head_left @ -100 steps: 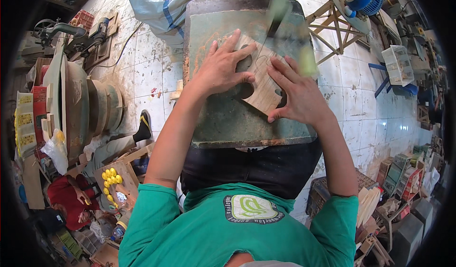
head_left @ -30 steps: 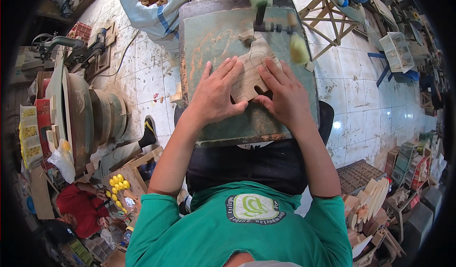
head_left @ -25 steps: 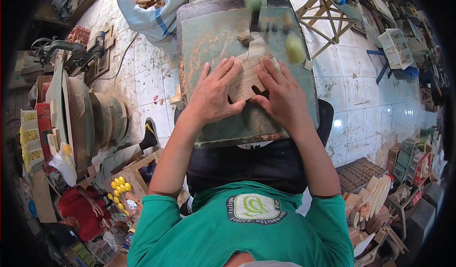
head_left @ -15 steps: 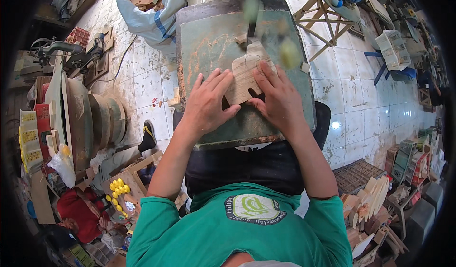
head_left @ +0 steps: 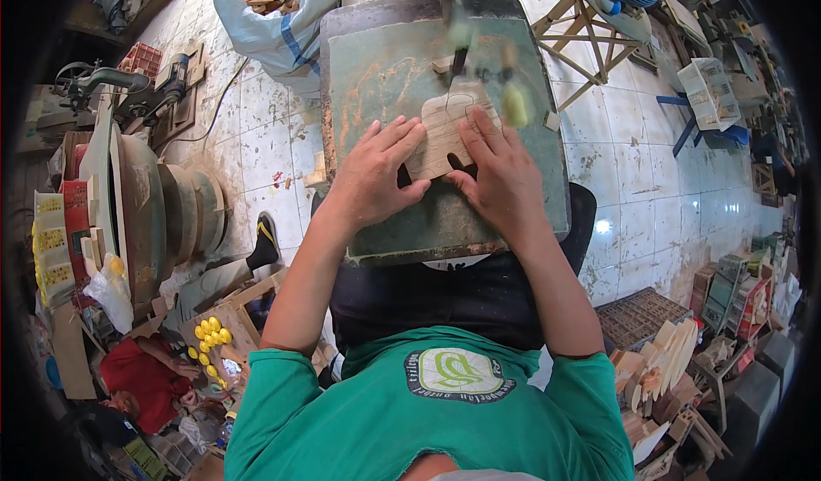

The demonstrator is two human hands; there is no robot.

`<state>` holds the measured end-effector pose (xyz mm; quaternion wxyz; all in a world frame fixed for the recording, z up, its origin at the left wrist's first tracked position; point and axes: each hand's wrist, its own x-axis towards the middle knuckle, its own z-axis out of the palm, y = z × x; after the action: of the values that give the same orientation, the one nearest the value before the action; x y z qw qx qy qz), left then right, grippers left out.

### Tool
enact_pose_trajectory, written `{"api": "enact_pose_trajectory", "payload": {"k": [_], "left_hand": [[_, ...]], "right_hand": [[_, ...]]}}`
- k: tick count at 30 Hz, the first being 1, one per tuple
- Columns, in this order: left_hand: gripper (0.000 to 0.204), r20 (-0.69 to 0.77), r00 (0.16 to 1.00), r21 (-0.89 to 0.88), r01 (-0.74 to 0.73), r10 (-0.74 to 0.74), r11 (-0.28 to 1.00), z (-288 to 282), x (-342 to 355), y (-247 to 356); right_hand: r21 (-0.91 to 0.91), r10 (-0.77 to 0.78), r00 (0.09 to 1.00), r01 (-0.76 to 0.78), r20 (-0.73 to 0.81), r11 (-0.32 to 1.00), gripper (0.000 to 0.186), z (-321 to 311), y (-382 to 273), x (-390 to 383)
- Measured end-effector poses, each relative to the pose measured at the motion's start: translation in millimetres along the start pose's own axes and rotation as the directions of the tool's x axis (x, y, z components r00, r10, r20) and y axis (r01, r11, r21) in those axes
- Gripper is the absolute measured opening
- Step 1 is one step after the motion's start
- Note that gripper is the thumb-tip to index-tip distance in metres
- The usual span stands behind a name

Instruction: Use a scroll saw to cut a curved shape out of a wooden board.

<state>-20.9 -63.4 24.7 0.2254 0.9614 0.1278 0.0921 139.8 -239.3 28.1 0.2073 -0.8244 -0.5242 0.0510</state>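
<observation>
Wooden board lies flat on the green table, where I judge the left hand and right hand, both opened flat against it, are guiding a cut that next calls for slow turning along the drawn curve.

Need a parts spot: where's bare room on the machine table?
Machine table: bare far left, between its left edge and wooden board; also the strip between left hand, right hand and near edge. Crowded: board's far end, by blurred machine parts and a wood offcut.
</observation>
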Motion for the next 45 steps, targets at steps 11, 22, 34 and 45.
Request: {"api": "enact_pose_trajectory", "payload": {"k": [11, 22, 34, 45], "left_hand": [[0.078, 0.005, 1.0, -0.032, 0.0, 0.0, 0.999, -1, 3, -7], [0.08, -0.026, 1.0, -0.008, 0.011, -0.011, 1.0, 2, 3, -5], [0.08, -0.083, 0.996, 0.016, 0.027, -0.026, 0.999, 9, 2, 2], [0.081, -0.15, 0.988, 0.045, 0.039, -0.032, 0.998, 15, 3, 10]], "right_hand": [[0.004, 0.0, 1.0, 0.0, -0.028, 1.0, 0.079, 5, -2, 2], [-0.021, -0.065, 0.99, 0.062, -0.126, 0.998, 0.076, 9, 6, 6], [0.073, -0.079, 0.997, 0.08, -0.019, 0.994, 0.077, 3, 24, 15], [0.048, -0.165, 0.986, 0.164, 0.015, 0.985, 0.077, 2, 40, 24]]}}
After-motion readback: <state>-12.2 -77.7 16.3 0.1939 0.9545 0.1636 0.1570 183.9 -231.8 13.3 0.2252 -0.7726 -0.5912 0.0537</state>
